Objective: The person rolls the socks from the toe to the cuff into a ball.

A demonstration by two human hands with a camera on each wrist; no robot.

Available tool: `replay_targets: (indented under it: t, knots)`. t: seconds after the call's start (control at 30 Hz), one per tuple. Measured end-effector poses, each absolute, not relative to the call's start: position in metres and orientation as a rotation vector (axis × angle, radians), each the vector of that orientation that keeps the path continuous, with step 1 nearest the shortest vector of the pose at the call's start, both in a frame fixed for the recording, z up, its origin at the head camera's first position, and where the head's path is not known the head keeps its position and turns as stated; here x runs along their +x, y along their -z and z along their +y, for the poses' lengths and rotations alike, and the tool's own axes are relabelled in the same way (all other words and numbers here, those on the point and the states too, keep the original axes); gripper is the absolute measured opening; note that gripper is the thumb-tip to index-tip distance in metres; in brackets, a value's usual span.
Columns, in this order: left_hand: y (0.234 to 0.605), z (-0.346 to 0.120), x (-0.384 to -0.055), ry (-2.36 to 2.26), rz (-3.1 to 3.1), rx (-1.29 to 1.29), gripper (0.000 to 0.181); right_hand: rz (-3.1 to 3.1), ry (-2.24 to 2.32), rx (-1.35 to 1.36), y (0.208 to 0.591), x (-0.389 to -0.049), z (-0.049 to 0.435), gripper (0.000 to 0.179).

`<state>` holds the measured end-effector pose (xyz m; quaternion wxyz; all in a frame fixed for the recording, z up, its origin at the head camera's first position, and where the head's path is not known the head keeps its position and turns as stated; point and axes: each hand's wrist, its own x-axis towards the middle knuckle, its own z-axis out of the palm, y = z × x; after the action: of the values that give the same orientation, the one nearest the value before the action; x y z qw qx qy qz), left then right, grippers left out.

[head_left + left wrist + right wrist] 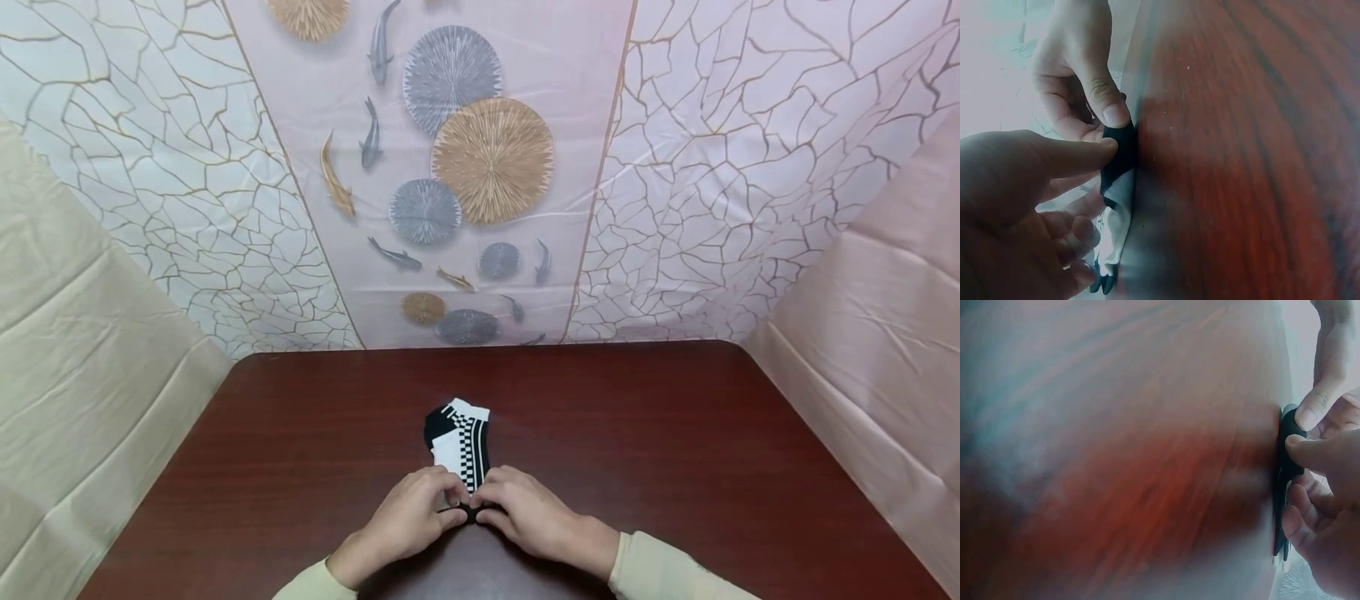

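Observation:
Black-and-white ankle socks (477,437) with a checkered stripe lie on the table in front of me, a white cuff at the far end. They look stacked, though I cannot tell every layer. My left hand (412,510) pinches the near black end between thumb and fingers. Close beside it, my right hand (531,512) pinches the same end from the other side. In the left wrist view the black end of the socks (1120,150) sits under both thumbs. The right wrist view shows it as a thick black roll or fold (1289,456) just above the tabletop.
The dark red-brown wooden table (637,433) spreads around the hands, with rounded far corners. Behind it hangs a patterned cloth (675,208) with fish and round motifs. Beige cloth (90,350) flanks the left side, and similar cloth (862,358) the right.

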<state>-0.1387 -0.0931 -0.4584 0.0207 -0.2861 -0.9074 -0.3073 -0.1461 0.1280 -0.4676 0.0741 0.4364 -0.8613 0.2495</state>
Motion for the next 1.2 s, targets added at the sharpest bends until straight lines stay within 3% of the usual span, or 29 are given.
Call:
replay_targets:
  t: [0.6, 1.03, 1.2]
  knots:
    - [0.4602, -0.0922, -0.1392, 0.695, -2.765, -0.935, 0.023, -2.716, -0.845, 1.215, 0.4638, -0.1442, 0.1267, 0.006]
    - [0.4586, -0.0930, -0.1439, 0.765, -2.823, -1.004, 0.012, -2.641, -0.662, 1.198, 0.4692, -0.1441, 0.1257, 0.024]
    - [0.4591, -0.0942, -0.1439, 0.807, -2.819, -1.013, 0.010, -2.636, -0.674, 1.200, 0.4700, -0.1440, 0.1258, 0.020]
